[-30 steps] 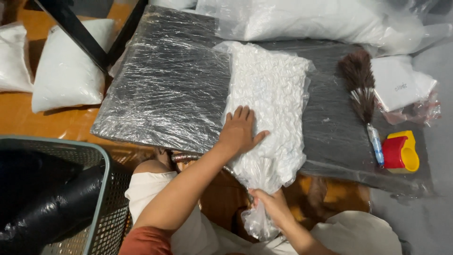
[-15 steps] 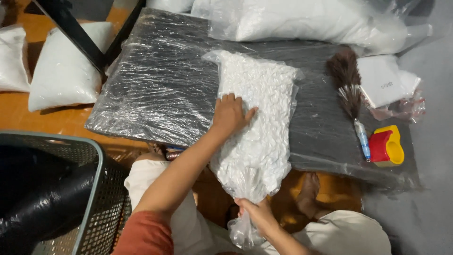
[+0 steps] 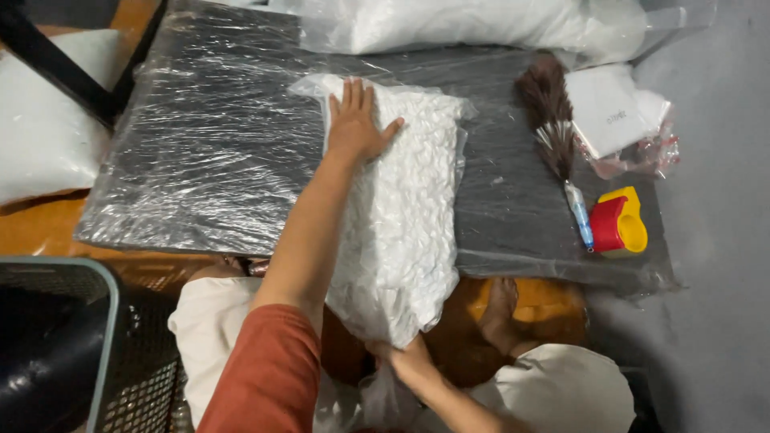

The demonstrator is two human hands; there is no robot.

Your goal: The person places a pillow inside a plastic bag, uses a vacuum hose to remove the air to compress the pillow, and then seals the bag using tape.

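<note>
My left hand (image 3: 357,124) has slid up the clear bag of white filling (image 3: 397,216), fingers spread flat pressing it onto the plastic-wrapped board (image 3: 216,152), while my right hand (image 3: 409,361) stays clamped on the bag's neck, so the filling looks more compacted.

At the centre of the frame lies a clear plastic bag (image 3: 405,216) packed with white, crinkled filling that gives it a bumpy, pebbled pattern. It rests on a dark grey, nearly black bench (image 3: 208,160) wrapped in glossy transparent film streaked with pale highlights. At the lower centre a sleeve (image 3: 265,377) is rust red. On the right are a brown and whitish feather duster (image 3: 553,120) with a light blue handle, and a red and yellow tape dispenser (image 3: 619,223). The basket (image 3: 88,345) at the lower left is black mesh with a pale teal rim. White cushions (image 3: 44,136) sit at the upper left.
</note>
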